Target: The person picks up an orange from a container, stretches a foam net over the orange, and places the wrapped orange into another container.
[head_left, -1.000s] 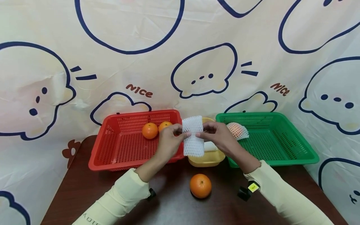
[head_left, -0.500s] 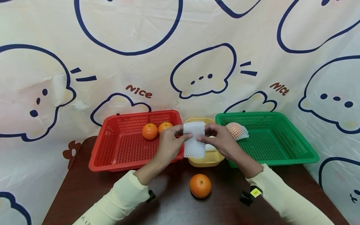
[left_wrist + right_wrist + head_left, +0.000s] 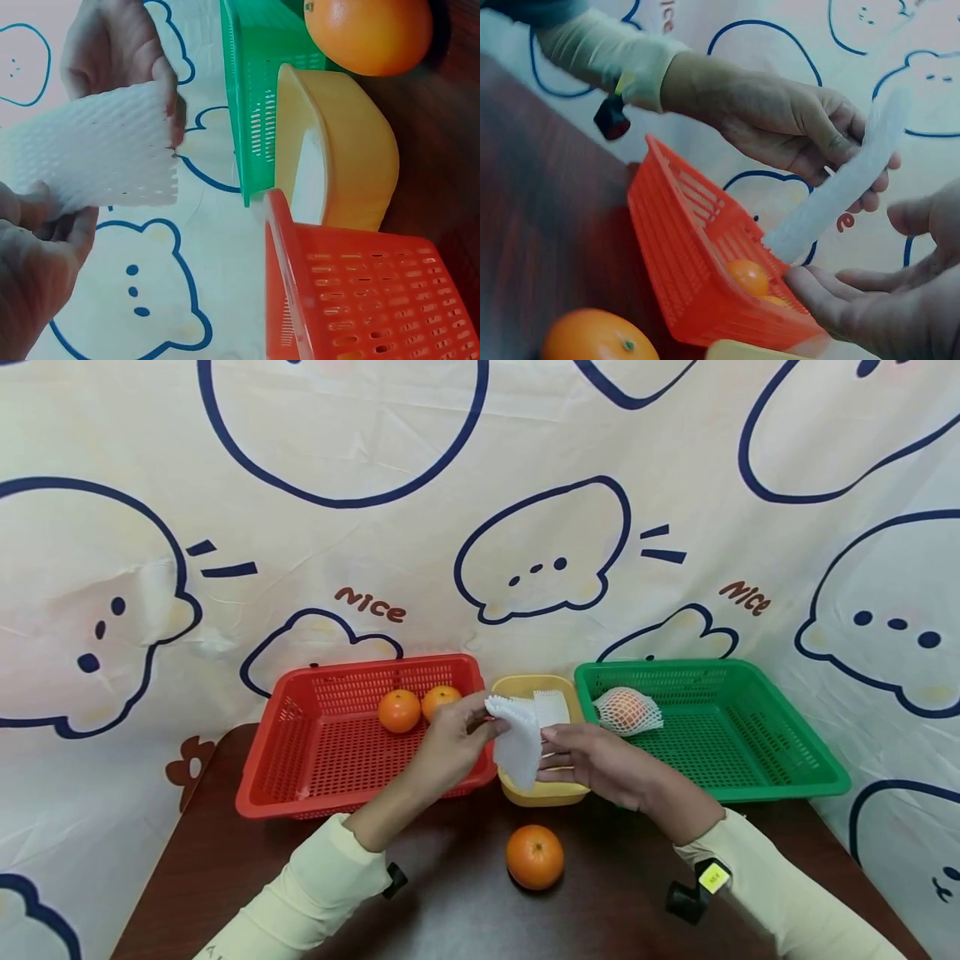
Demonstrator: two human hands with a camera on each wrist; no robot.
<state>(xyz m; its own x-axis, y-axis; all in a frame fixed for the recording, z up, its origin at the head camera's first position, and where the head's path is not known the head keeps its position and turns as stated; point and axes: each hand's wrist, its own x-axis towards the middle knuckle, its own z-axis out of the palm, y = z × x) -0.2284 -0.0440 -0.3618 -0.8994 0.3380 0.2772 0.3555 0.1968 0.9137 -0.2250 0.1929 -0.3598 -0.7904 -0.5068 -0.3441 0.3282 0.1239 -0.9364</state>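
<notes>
A white foam fruit net (image 3: 517, 747), flat and sleeve-like, is pinched at its upper left edge between the thumb and fingers of my left hand (image 3: 450, 739). My right hand (image 3: 607, 764) is at the net's other side, fingers extended and thumb apart. In the right wrist view those fingers lie close to the net's lower end; whether they touch it I cannot tell. Below both hands, a bare orange (image 3: 535, 857) sits on the dark table. Behind the held net stands a yellow basket (image 3: 546, 797), with more white foam netting (image 3: 551, 708) inside.
On the left, a red basket (image 3: 300, 803) contains two oranges (image 3: 400, 710). A green basket (image 3: 780, 792) to the right holds one fruit in a foam net (image 3: 628, 710). A patterned cloth (image 3: 540, 427) hangs behind the dark wooden table (image 3: 450, 893).
My right hand has let go of the net and moved slightly right and down, its fingers straightening. The net, still in my left hand, has turned and tilted.
</notes>
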